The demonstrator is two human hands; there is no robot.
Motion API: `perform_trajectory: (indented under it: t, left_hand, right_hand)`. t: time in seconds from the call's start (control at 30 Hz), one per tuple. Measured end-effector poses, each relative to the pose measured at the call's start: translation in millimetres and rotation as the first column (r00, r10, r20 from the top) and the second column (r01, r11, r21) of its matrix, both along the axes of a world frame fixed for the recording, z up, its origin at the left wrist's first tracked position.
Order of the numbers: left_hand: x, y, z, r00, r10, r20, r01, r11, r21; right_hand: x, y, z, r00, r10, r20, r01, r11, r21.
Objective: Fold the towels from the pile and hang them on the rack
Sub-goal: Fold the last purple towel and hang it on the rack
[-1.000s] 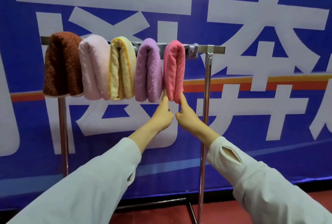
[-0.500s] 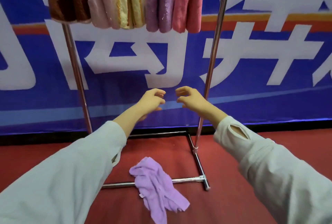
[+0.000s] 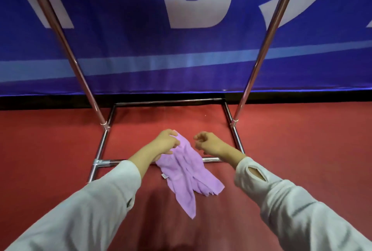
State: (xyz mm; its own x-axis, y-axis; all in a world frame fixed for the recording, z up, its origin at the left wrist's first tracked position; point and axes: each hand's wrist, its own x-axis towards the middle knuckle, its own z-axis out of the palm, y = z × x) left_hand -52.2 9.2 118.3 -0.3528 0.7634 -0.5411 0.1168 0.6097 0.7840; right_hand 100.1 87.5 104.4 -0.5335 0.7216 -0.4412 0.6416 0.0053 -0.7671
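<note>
A person bends over a crumpled lilac towel [image 3: 187, 172] on the red floor [image 3: 302, 140]. Their left hand [image 3: 166, 143] pinches the end of the cloth farthest from them. The right hand [image 3: 210, 144] hovers just beside it, fingers loosely curled and holding nothing. Under the left wrist, the towel lies across the rack's base rail [image 3: 104, 162]. Lifted by that single bunched end, the cloth would likely hang twisted, which would spoil the fold. Its trailing end could also catch on the rail or drag over the floor.
</note>
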Motion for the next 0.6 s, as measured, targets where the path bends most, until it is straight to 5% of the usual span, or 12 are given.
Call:
perform_trajectory:
  t: [0.23, 0.4, 0.6]
  left_hand:
    - [-1, 7, -111, 1.0, -0.004, 0.009, 0.006, 0.976, -0.219]
    - [5, 7, -164, 0.995, 0.097, -0.023, -0.1, 0.968, -0.232]
    - [21, -2, -194, 0.985, 0.17, 0.033, -0.165, 0.979, -0.122]
  right_hand:
    - [-7, 7, -111, 0.988, 0.039, 0.152, -0.035, 0.999, -0.03]
    - [-21, 7, -159, 0.984, -0.027, 0.177, 0.03, 0.999, -0.016]
    - [-33, -10, -190, 0.939, -0.215, 0.269, 0.17, 0.969, 0.181]
